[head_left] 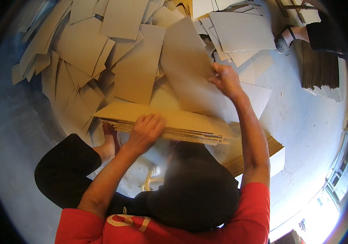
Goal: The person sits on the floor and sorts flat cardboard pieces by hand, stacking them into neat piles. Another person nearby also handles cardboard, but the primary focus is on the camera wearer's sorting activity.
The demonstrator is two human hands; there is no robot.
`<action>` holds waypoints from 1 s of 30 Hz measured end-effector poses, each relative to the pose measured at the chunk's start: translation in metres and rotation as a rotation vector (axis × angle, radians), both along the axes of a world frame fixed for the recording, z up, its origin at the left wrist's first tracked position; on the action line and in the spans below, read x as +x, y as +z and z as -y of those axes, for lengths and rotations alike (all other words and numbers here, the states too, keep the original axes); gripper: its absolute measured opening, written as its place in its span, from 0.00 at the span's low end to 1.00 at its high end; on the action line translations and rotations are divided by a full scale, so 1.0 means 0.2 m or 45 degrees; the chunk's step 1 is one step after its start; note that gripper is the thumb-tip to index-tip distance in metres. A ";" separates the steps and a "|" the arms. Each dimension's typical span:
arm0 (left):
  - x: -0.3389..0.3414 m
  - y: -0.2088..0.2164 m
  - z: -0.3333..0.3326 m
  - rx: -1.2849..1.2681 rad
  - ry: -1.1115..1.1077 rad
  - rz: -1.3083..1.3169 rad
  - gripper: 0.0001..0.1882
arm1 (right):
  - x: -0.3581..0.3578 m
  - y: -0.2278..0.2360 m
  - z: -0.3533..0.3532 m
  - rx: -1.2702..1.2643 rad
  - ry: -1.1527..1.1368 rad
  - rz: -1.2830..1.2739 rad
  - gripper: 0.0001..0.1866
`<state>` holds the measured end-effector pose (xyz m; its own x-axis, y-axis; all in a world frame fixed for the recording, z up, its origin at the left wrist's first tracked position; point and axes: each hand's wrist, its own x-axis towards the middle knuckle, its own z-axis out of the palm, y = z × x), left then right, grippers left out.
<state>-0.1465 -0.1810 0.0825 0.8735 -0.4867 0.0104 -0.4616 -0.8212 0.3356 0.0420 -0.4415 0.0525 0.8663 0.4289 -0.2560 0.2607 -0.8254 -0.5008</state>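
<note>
A stack of cardboard sheets (182, 122) lies across in front of me, above my knee, its layered edges facing me. My left hand (146, 129) rests on top of the stack near its front edge, fingers stretched out flat. My right hand (226, 80) is raised beyond the stack at the right, its fingers closed on the edge of a large cardboard sheet (188, 65). That sheet is tilted and slightly blurred, and its lower end is close behind the stack. Part of the right hand's grip is hidden by the hand itself.
A large heap of loose cardboard sheets (82, 46) spreads over the floor ahead. Another cardboard stack (277, 156) stands beside my right arm. At the far right are a bundle of cardboard (319, 69) and another person's sandalled foot (286, 40). A pale stool leg (147, 179) shows below.
</note>
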 end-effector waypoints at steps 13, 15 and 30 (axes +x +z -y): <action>-0.07 0.02 -0.01 0.034 -0.050 0.018 0.24 | -0.42 0.85 0.01 -0.102 -0.058 0.548 0.15; -0.07 0.03 -0.03 0.028 -0.095 0.000 0.23 | -0.40 0.80 -0.08 0.218 0.142 0.361 0.19; 0.00 0.04 0.03 0.225 0.043 0.146 0.14 | -0.24 -0.30 0.43 0.740 -0.922 -0.414 0.19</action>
<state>-0.1470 -0.1878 0.0914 0.8873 -0.4603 0.0279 -0.4597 -0.8782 0.1321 -0.0063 -0.5282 -0.0072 0.8941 -0.0431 -0.4458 -0.4335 -0.3337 -0.8371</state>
